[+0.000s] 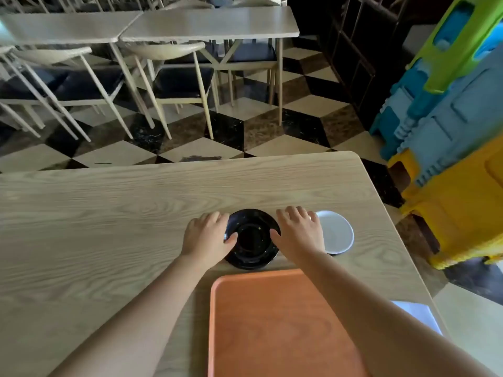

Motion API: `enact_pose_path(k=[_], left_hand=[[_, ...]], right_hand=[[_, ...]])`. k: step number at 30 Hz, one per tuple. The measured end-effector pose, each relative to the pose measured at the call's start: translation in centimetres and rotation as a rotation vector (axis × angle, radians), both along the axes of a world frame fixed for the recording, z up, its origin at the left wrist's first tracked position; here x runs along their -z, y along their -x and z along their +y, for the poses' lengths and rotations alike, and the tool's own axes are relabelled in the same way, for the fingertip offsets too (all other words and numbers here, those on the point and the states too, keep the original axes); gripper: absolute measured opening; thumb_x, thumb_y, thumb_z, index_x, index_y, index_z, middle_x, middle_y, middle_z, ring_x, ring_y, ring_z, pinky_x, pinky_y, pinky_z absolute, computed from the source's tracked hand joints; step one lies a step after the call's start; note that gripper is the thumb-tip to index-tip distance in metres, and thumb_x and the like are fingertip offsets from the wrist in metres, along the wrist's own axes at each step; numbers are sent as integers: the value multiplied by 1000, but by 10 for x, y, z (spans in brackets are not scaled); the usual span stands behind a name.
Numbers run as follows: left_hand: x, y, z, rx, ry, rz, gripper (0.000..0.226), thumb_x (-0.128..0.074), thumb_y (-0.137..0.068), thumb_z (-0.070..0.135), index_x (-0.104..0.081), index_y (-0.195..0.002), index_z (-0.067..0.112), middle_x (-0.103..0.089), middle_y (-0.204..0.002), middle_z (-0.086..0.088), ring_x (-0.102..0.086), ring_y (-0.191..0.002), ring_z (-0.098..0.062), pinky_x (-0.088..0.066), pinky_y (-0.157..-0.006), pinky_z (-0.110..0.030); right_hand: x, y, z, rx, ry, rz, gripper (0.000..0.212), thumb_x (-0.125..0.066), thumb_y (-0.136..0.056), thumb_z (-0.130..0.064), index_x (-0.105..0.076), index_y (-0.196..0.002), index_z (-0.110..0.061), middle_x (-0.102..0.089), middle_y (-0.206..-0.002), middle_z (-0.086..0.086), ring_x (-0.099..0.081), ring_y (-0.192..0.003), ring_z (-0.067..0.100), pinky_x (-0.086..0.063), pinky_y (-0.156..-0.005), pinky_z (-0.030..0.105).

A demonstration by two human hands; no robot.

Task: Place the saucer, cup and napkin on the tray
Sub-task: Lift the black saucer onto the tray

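A black saucer (251, 239) lies on the wooden table just beyond an orange tray (277, 322). My left hand (208, 235) holds the saucer's left rim, thumb on top. At the right rim is my right hand (299, 231), thumb on the edge and fingers spread. A white cup (337, 232), seen from above, stands right of the saucer, partly behind my right hand. A white napkin (419, 314) lies at the table's right edge beside the tray, partly hidden by my right forearm.
The wooden table (109, 213) stretches bare to the left. Beyond it are a checkered floor, more tables and chairs (174, 77). Stacked blue, green and yellow plastic furniture (457, 131) stands close to the table's right side.
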State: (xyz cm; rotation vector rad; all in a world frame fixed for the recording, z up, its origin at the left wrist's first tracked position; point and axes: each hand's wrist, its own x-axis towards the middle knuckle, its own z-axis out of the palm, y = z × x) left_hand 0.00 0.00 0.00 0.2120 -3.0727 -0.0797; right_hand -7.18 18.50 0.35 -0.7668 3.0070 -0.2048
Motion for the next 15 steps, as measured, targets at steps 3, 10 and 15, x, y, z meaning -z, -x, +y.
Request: enact_pose_path(k=[3,10,15], left_hand=[[22,10,-16,-30,45,-18,29,-54,-80,42,-56,-93,16,-63,-90,-3,-60,-88,-27,-44,-69,-35],[60,13,-23,-90,-2,-102,32,-53,-83,42,-53,-99,14,-59,-96,-3,-57,-96,-25,-44,-72,-35],[57,17,-15,-129,-139,-68,22,-60,-82,30,-54,-87,10,-58,-92,-7,-55,-91,-27,-44,-68,-36]], right_hand=[[18,15,-12,-40,-52,11,32,-51,-83,-34,-52,-107,-12,-60,-111,8,-49,-106,28,-35,-90,39],[46,22,-20,-50,-218,-24,25,-47,-88,-23,-51,-110,-11,-61,-112,8,-49,-109,27,-29,-100,36],[48,18,-23,-39,-221,-30,22,-44,-86,-10,-52,-107,-8,-62,-111,10,-49,-108,28,-29,-102,35]])
